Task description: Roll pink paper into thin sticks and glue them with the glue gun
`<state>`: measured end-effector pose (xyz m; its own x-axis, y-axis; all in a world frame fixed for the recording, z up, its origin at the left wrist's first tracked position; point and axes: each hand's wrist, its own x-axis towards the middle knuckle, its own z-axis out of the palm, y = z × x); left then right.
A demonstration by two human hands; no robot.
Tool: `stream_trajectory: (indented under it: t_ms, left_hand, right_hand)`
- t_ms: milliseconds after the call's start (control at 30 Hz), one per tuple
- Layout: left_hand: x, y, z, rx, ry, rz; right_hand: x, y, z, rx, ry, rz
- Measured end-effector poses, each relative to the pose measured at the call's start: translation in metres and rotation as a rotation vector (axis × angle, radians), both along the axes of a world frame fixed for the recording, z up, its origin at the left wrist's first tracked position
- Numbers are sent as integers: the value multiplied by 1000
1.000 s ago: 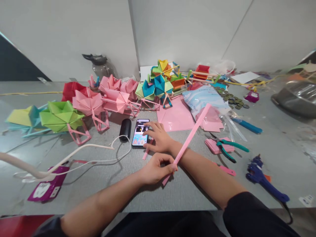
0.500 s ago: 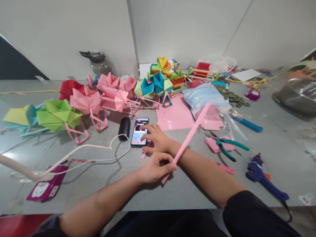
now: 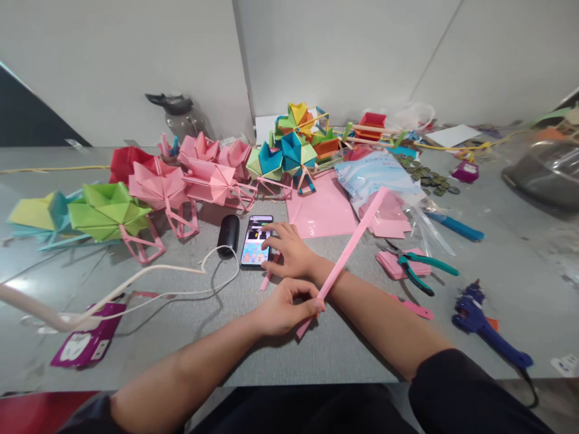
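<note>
My left hand (image 3: 284, 310) pinches the lower end of a long folded pink paper strip (image 3: 357, 235), which slants up to the right across my right forearm. My right hand (image 3: 292, 253) reaches forward with its fingers spread, fingertips over the lit screen of a phone (image 3: 256, 240) lying flat on the grey table (image 3: 181, 337). A short pink paper strip (image 3: 268, 281) lies under that hand. A black cylinder (image 3: 228, 235) lies just left of the phone.
Folded paper models in pink (image 3: 205, 181), green (image 3: 108, 211) and mixed colours (image 3: 292, 150) crowd the back. Pink sheets (image 3: 321, 211), teal-handled pliers (image 3: 420, 268), a blue glue gun (image 3: 486, 334), a white cable (image 3: 136, 283), a purple packet (image 3: 84, 343) and a water bottle (image 3: 178, 117) lie around.
My right hand slid slightly across the phone screen and back. My left hand kept hold of the pink strip in the same place.
</note>
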<state>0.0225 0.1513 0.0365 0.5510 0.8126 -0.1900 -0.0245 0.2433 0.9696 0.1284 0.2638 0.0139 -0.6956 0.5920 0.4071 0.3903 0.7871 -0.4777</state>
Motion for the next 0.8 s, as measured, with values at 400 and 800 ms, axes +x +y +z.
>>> stream_trajectory:
  t_ms: [400,800]
  left_hand:
    - [1,-1,3,-28,-5,-14]
    - [1,-2,2,-28,-7,-16]
  right_hand:
    - [-24,8,-2,89,-177,1]
    - [-25,7,-3,92,-213,9]
